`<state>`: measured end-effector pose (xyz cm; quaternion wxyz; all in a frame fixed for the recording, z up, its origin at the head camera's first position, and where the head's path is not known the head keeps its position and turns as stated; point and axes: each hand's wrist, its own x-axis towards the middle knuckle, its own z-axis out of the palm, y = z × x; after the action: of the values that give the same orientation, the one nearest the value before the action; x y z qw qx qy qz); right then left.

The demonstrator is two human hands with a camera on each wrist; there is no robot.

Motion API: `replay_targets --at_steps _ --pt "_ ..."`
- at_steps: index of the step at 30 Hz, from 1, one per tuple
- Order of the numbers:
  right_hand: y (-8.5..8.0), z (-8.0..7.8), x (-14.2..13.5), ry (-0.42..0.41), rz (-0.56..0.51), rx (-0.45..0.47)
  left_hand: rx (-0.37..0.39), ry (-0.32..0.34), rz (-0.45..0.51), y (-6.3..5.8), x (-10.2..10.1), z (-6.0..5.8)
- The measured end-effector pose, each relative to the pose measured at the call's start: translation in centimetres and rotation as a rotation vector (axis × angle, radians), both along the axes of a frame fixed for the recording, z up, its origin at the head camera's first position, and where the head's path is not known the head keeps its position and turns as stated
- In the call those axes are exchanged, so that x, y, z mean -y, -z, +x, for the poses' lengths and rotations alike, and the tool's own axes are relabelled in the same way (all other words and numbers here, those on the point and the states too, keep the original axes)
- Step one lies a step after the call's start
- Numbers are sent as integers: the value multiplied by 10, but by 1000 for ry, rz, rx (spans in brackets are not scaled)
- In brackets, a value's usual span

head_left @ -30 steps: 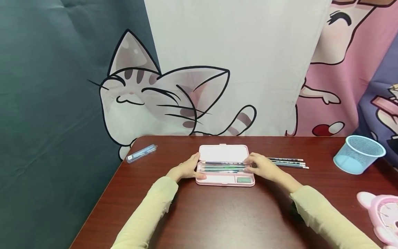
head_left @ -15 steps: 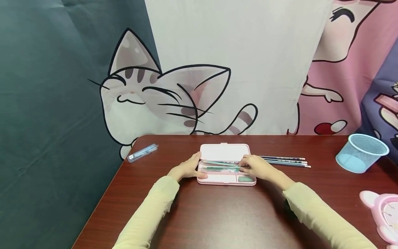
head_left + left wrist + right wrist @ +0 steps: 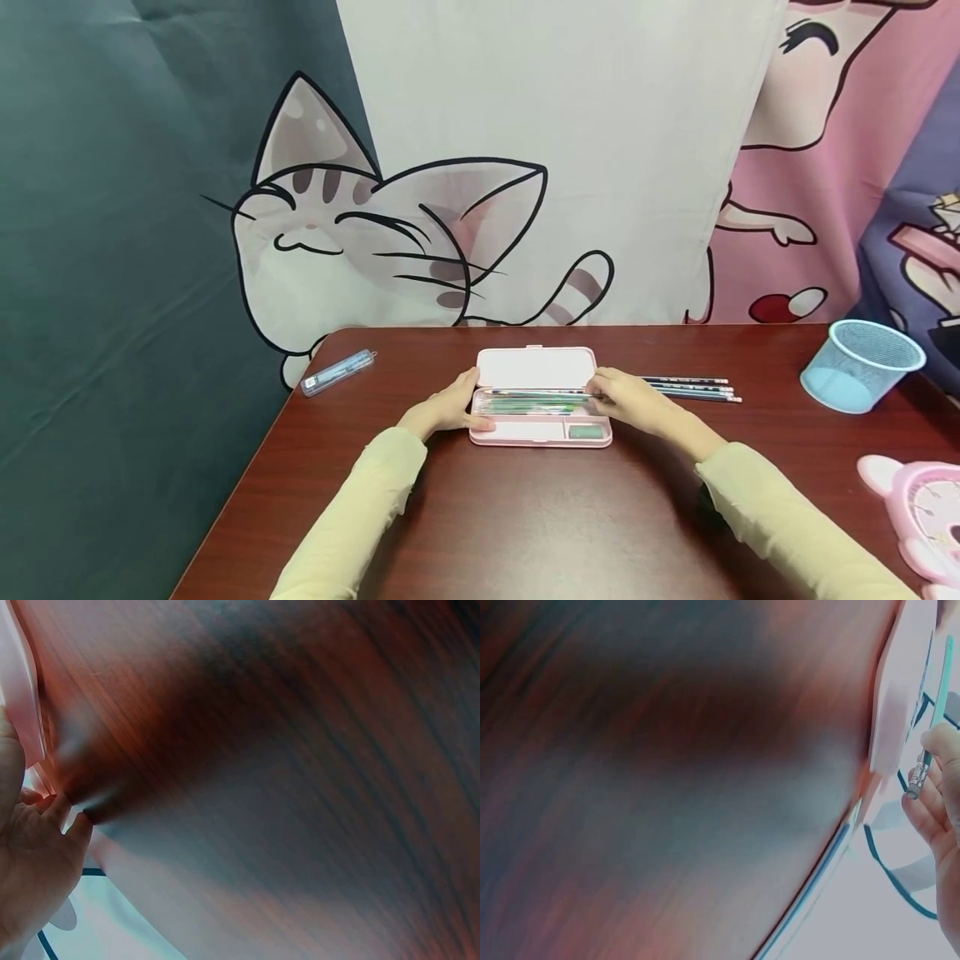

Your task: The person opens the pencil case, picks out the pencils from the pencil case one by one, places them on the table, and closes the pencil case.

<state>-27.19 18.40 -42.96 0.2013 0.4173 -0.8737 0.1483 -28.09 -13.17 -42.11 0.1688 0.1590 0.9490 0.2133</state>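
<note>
An open pink pencil case (image 3: 536, 367) lies on the table with several pencils (image 3: 517, 407) in its long compartment and a green eraser (image 3: 586, 432) in a small front one. My left hand (image 3: 442, 410) grips the case's left end, thumb over the front part and fingers toward the lid. At the right end, my right hand (image 3: 628, 404) pinches a green pencil (image 3: 941, 682) near its eraser end, above the case. In the head view, the right fingers hide part of that pencil.
Several dark and blue pencils (image 3: 690, 388) lie right of the case. A blue mesh pen holder (image 3: 862, 367) and a pink clock-like object (image 3: 930, 517) stand farther right. A slim clear blue case (image 3: 337, 372) lies at the table's (image 3: 525, 517) left edge.
The right hand moved left over the case with a pencil, then back right to the case's right end. The left hand keeps its place on the case.
</note>
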Motion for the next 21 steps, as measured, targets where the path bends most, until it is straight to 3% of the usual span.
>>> replay_targets --at_steps 9,15,21 --pt "-2 2 -43 -21 -30 -184 1 -13 13 -2 -1 2" --pt "-2 7 -79 -15 -27 -197 -1 -10 15 -1 -1 2" --pt "2 15 -117 91 1 -174 -11 3 8 2 1 0"
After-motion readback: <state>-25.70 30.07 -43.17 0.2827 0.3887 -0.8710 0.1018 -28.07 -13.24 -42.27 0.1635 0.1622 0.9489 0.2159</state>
